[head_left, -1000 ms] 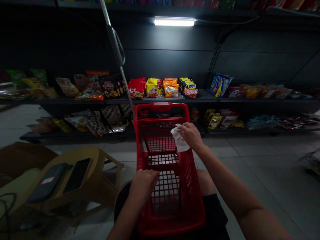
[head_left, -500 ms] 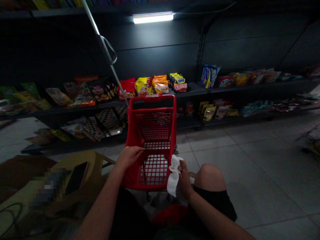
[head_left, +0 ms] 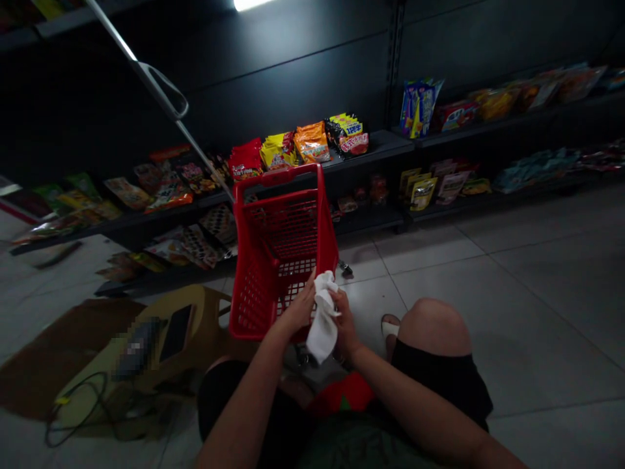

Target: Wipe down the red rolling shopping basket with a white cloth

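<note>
- Left hand [head_left: 297, 309]: closed in a narrow grip on the left side of the white cloth [head_left: 322, 320].
- Right hand [head_left: 344, 324]: closed in a narrow pinch on the right side of the same cloth, with the fingers [head_left: 336, 306] pressed into the fabric.
- Cloth position: bunched between both hands, its lower end hanging free, just in front of the near rim of the basket and above the person's lap.
- Lap area: black shorts [head_left: 439, 371] and a red-and-green garment [head_left: 342, 395] below the hands; bare right knee [head_left: 433, 326] to the right, with a sandal [head_left: 389, 326] just beside it.
- Left of the hands: tan plastic stool [head_left: 195, 312] bearing a dark phone [head_left: 176, 333] and a pixelated object [head_left: 138, 348]. A black cable [head_left: 83, 407] lies further left.
- Ahead of the hands: red mesh shopping basket [head_left: 241, 306], standing on the grey tile floor [head_left: 488, 293], with a long pull handle [head_left: 161, 91] rising from its far end.
- Far side: dark shelving [head_left: 381, 146] stocked with snack packets [head_left: 312, 142] and a blue box [head_left: 420, 107].
</note>
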A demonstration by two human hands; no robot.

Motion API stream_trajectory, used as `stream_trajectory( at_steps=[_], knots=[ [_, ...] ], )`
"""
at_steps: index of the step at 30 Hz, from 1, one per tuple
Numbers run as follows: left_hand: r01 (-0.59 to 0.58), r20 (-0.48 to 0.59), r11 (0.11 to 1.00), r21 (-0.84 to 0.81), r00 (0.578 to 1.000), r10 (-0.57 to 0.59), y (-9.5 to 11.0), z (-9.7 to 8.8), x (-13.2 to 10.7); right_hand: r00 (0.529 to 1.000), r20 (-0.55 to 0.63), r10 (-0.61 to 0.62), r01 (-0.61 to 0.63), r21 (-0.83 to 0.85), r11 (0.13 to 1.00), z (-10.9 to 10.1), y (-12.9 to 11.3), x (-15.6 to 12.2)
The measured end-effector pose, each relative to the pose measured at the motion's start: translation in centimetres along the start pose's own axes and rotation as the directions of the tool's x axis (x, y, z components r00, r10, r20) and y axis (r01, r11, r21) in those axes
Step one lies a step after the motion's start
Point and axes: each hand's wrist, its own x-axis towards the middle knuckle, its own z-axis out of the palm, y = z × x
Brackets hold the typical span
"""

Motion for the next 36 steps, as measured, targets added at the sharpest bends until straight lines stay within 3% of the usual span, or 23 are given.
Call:
stream_trajectory(
  at_steps=[3,5,8,12,15,19,22,24,27,32,34,36],
  knots=[
    [-0.006,-0.066,0.997,-0.075,0.998,0.001,-0.6,-0.4,1.1,0.987,-0.064,0.145,-0.145,0.0,0.989,-1.2,4.0,-1.1],
    [0.018,-0.087,0.994,-0.112,0.996,-0.027,-0.8,-0.4,1.7,0.962,-0.103,0.254,-0.258,-0.028,0.966,-1.4,5.2,-2.1],
    [0.031,-0.165,0.999,-0.006,0.986,-0.032,-0.8,-0.2,2.8,0.938,-0.141,0.317,-0.325,-0.042,0.945,-0.6,3.9,-3.4],
    [0.037,-0.255,0.995,0.096,0.967,-0.011,0.4,0.9,5.1,0.954,-0.203,0.221,-0.235,-0.049,0.971,0.2,1.0,-2.7],
    [0.065,-0.276,0.992,0.111,0.961,-0.032,1.9,1.9,6.5,0.952,-0.244,0.182,-0.206,-0.076,0.976,-0.8,1.6,-1.0],
    [0.071,-0.185,0.985,0.158,0.982,-0.041,3.3,1.0,4.6,0.876,-0.349,0.332,-0.382,-0.083,0.921,-3.3,4.7,0.7],
    [0.023,0.016,0.93,0.368,0.999,-0.031,2.5,-1.7,1.1,0.857,-0.401,0.322,-0.373,-0.054,0.926,-4.0,5.4,1.4],
    [0.117,-0.013,0.871,0.476,0.992,-0.127,1.4,-3.3,-0.8,0.886,-0.389,0.252,-0.296,-0.056,0.954,-3.2,4.8,1.6],
    [0.211,-0.044,0.858,0.469,0.976,-0.215,-0.3,-3.8,-1.6,0.917,-0.342,0.207,-0.248,-0.08,0.966,-0.1,3.5,0.4],
    [0.182,-0.061,0.892,0.413,0.983,-0.173,-1.0,-2.1,0.5,0.97,-0.025,0.243,-0.244,-0.023,0.97,5.1,2.4,-4.7],
    [0.175,-0.063,0.893,0.414,0.985,-0.164,-0.8,-1.7,1.1,0.97,-0.006,0.242,-0.242,0.008,0.97,5.1,2.4,-4.5],
    [0.161,-0.055,0.896,0.414,0.987,-0.152,-0.5,-1.4,1.3,0.96,-0.12,0.255,-0.256,0.01,0.967,3.7,2.5,-2.0]
  ],
)
